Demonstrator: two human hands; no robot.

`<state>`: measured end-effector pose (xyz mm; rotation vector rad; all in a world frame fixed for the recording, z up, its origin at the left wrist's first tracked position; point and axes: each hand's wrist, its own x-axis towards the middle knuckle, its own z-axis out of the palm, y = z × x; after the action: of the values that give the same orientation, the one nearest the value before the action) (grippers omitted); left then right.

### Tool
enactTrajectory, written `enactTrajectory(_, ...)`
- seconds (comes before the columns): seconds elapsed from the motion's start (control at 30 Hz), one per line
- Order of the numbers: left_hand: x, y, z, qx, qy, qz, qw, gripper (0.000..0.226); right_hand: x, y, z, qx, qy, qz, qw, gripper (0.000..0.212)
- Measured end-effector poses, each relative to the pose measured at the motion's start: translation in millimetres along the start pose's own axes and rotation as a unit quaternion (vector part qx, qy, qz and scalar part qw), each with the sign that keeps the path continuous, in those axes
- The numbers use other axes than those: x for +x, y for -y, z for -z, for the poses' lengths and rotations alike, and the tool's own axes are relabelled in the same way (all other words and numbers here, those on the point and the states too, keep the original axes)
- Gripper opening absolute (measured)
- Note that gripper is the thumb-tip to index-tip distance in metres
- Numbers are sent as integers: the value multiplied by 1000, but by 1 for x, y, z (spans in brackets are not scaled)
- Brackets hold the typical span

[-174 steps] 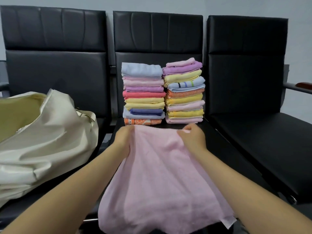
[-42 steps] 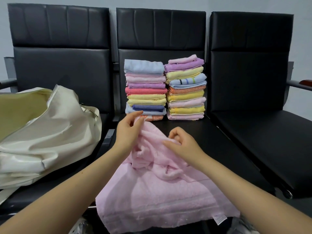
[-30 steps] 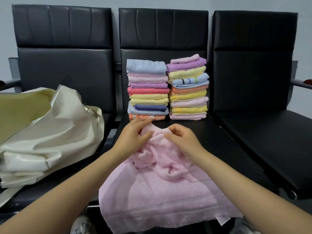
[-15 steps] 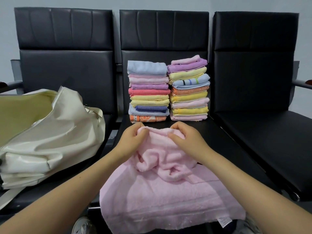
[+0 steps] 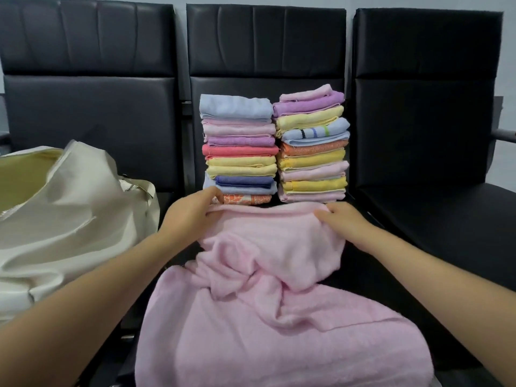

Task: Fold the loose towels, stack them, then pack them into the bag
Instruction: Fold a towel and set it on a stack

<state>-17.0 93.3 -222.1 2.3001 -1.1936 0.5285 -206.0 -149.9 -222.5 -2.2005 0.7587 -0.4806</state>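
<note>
Pink towel [image 5: 279,275] rumpled on middle seat [image 5: 371,272], just in front of two folded stacks [image 5: 275,148]. Left hand [image 5: 192,212] and right hand [image 5: 339,219] each pinch far edge corner. Risks: middle bunching makes lopsided fold; hands near stacks may topple them; near half overhanging seat may slide off. Bag [image 5: 69,219] left of stacks, open.

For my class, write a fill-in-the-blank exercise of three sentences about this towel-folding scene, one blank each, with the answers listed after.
1. Both hands, the left hand and the right hand, grip the far edge of a loose ____ towel.
2. Behind it on the middle seat stand ____ stacks of folded towels.
3. The cream bag lies on the seat to the person's ____.

Answers: pink; two; left
</note>
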Motion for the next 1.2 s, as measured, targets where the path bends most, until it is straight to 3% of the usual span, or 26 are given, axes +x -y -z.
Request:
enactTrajectory(0.13, 33, 24, -19, 64, 9, 41, 997, 12, 50, -8, 2, 16, -101, 3, 995, 36)
enactTrajectory(0.27, 60, 40, -43, 40, -21, 148, 988, 11, 92, -12, -4, -47, -189, -14, 981, 13)
enactTrajectory(0.33, 63, 45, -51, 14, 2, 239, 971, 28, 99, -15, -12, -94, -194, -55, 975, 41)
enactTrajectory(0.43, 51, 40, -56, 5, 41, 306, 951, 48, 88, -16, -27, -126, -179, -67, 974, 46)
enactTrajectory(0.7, -18, -25, -17, -105, 8, 193, 975, 44, -10, 4, -37, -31, -137, 21, 990, 38)
enactTrajectory(0.9, -77, -72, 36, -119, 18, 39, 992, 29, -86, 28, -25, -36, -71, 148, 986, 25)
enactTrajectory(1.0, -112, -81, 51, -126, 111, -16, 986, 40, -127, 36, -15, -61, -3, 185, 981, 9)
enactTrajectory(1.13, -138, -72, 56, -43, 335, -75, 938, 75, -174, 21, -6, -218, 145, 198, 945, 27)
enactTrajectory(1.2, -139, -62, 51, 17, 368, -104, 924, 76, -181, 10, -2, -288, 181, 210, 917, 37)
